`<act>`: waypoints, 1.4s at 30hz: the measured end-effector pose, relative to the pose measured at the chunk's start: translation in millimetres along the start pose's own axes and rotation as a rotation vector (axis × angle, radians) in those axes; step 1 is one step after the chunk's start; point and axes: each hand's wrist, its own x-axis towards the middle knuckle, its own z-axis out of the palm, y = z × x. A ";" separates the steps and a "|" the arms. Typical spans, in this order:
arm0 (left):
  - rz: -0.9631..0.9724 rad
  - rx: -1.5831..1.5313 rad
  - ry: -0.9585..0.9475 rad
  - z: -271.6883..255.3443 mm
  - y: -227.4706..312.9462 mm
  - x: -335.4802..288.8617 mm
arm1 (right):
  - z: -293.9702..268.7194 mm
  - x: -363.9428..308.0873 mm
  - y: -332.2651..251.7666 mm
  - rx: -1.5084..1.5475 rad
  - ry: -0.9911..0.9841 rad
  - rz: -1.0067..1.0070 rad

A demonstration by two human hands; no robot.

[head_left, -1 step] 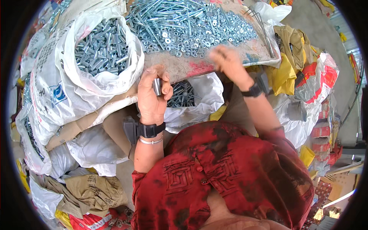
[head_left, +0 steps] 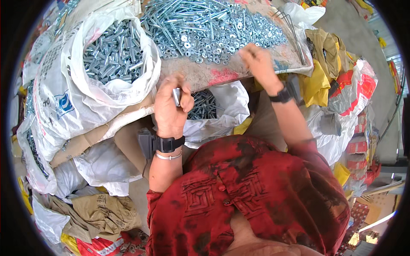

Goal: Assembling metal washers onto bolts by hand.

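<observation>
My left hand (head_left: 170, 102) is curled round a short metal sleeve (head_left: 176, 97), which stands nearly upright between fingers and palm. Beside it is the sack of metal sleeves (head_left: 112, 51). At the front right edge of the hardware pile is my right hand (head_left: 258, 64), its fingertips drawn together; whatever they hold, if anything, is too small to make out. Washers (head_left: 208, 56) lie left of those fingers, and small nuts (head_left: 269, 37) are heaped behind them. Long bolts (head_left: 188, 17) cover the back of the table.
Below the table edge (head_left: 183, 67) hangs an open white bag (head_left: 232, 104) of dark bolts. Bent wire rods (head_left: 294, 36) lie at the table's right end. Yellow bags (head_left: 316, 83) and a grey cup (head_left: 329, 124) are to the right. Folded sacks (head_left: 102, 211) lie lower left.
My right hand has shifted slightly to the right, its fingers less blurred. My left hand has moved a little to the right with the sleeve, which leans slightly more.
</observation>
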 end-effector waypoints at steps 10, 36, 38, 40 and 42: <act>-0.124 0.291 -0.021 11.2 -22.7 3.9 | 1.7 92.8 10.4 -0.902 0.065 0.034; -0.168 0.263 -0.232 0.1 -32.5 8.1 | -68.9 -40.4 -51.1 -1.047 -0.271 -0.148; -0.193 0.311 -0.242 2.9 -32.9 9.9 | -63.0 -40.1 -42.7 -1.026 -0.239 -0.133; -0.206 0.365 -0.268 -0.9 -32.5 7.1 | -56.6 -38.2 -29.3 -0.995 -0.199 -0.191; -0.235 0.416 -0.294 -8.0 -33.8 5.9 | -59.8 -48.8 -37.4 -0.467 -0.178 -0.137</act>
